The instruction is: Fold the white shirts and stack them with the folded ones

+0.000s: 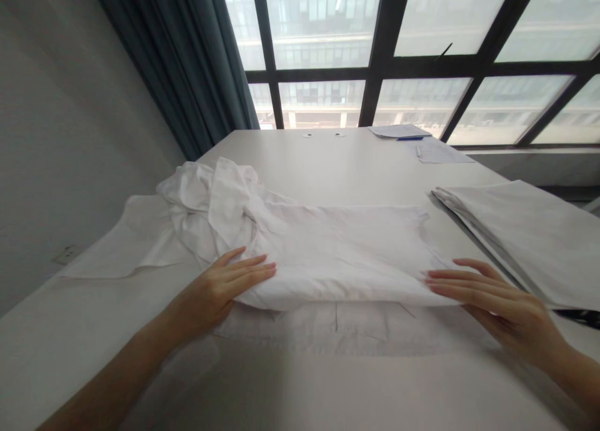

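A white cloth garment (337,243) lies across the table, its near part folded over so that a lower layer with a seam shows along the front. The garment's left end is bunched up, with a loose flap spreading toward the table's left edge. My left hand (222,287) rests on the near left part of the fold, fingers stretched out flat. On the right end of the fold lies my right hand (497,300), its fingers extended over the cloth and its thumb partly hidden underneath.
To the right sits a stack of folded white cloth (529,237) with a dark layer beneath. Papers (443,151) and a blue pen (410,138) lie at the far right of the white table (328,168). A dark curtain (187,56) and windows stand behind.
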Demonstrator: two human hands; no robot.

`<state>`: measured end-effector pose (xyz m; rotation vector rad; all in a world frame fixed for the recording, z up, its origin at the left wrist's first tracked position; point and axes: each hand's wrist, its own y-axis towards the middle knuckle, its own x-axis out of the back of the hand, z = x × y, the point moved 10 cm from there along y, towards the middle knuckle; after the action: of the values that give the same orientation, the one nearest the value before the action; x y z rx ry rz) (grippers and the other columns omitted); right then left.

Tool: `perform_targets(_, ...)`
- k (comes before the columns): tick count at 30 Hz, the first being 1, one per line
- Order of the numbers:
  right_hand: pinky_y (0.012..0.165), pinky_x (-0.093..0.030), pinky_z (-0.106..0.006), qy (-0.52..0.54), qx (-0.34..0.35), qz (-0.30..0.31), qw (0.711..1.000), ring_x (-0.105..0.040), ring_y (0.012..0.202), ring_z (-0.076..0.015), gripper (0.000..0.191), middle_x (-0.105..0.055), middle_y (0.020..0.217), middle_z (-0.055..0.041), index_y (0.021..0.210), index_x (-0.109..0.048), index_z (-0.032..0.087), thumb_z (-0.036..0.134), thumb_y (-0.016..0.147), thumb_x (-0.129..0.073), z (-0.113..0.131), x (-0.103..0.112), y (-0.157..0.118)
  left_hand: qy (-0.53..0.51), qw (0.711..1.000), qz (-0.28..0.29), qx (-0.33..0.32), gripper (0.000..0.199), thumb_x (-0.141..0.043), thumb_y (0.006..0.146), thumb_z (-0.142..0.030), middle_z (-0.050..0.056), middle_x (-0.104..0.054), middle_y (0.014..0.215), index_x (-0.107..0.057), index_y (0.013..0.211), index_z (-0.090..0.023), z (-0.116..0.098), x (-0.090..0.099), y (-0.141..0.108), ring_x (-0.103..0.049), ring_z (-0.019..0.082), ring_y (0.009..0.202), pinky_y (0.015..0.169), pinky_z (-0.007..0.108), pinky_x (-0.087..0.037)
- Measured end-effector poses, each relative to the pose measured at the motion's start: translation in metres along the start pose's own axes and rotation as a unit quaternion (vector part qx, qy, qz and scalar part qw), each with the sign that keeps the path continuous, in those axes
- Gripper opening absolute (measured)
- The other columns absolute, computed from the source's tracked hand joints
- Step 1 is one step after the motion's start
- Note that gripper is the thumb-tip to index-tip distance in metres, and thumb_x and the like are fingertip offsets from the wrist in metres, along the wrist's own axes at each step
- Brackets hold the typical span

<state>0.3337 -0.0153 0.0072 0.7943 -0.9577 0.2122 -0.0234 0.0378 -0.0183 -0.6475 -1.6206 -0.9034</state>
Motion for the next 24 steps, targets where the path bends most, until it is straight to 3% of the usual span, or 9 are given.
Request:
perform_targets(6, 0.095, -0.055, -0.042, 0.045, -0.014, 0.042, 0.998, -0.067, 0.109, -0.0261, 0.041, -0.073, 0.114, 0.0011, 0.122, -0.067, 0.042, 0.021, 0.089, -0.055, 0.001, -0.001, -0.001, -0.046, 0.997, 0.048, -0.025, 0.072, -0.036, 0.078, 0.001, 0.002, -0.059, 0.139, -0.046, 0.144, -0.028, -0.007, 0.0, -0.003, -0.048, 0.02, 0.135, 0.118, 0.045, -0.028)
perform_targets(12, 0.095, -0.055, -0.042, 0.065, -0.02, 0.175, 0.982, -0.061, 0.119, -0.0264, 0.035, -0.072, 0.115, -0.0026, 0.115, -0.071, 0.036, 0.019, 0.088, -0.057, 0.007, -0.027, 0.001, -0.046, 0.992, 0.112, -0.023, 0.074, -0.045, 0.075, -0.003, 0.001, -0.054, 0.143, -0.043, 0.145, -0.028, -0.017, -0.008, -0.002, -0.041, 0.021, 0.14, 0.12, 0.046, -0.022)
perform_targets(15, 0.098, -0.052, -0.044, 0.065, -0.039, 0.217, 0.973, -0.057, 0.123, -0.0279, 0.037, -0.068, 0.124, -0.0053, 0.12, -0.069, 0.034, 0.022, 0.087, -0.057, 0.012, -0.038, 0.003, -0.031, 0.994, 0.102, -0.018, 0.075, -0.053, 0.075, -0.009, 0.003, -0.048, 0.148, -0.041, 0.146, -0.028, -0.026, -0.006, 0.002, -0.041, 0.025, 0.139, 0.119, 0.047, -0.024)
perform_targets(20, 0.088, -0.056, -0.039, 0.024, -0.019, 0.183, 0.983, -0.064, 0.109, -0.0261, 0.038, -0.068, 0.117, -0.0089, 0.124, -0.066, 0.031, 0.028, 0.086, -0.064, 0.03, -0.047, 0.009, -0.01, 0.996, 0.03, -0.084, 0.053, -0.057, 0.09, -0.02, 0.008, -0.056, 0.141, -0.046, 0.142, -0.019, -0.063, -0.003, 0.014, -0.052, 0.023, 0.131, 0.115, 0.04, -0.036)
perform_targets(24, 0.078, -0.057, -0.03, -0.02, 0.036, 0.118, 0.992, -0.067, 0.092, -0.0192, 0.027, -0.07, 0.1, -0.0078, 0.118, -0.066, 0.025, 0.023, 0.092, -0.058, 0.044, -0.048, 0.01, 0.011, 0.994, -0.018, -0.103, 0.041, -0.048, 0.099, -0.02, 0.009, -0.062, 0.134, -0.049, 0.14, -0.017, -0.077, -0.003, 0.019, -0.058, 0.02, 0.125, 0.11, 0.036, -0.043)
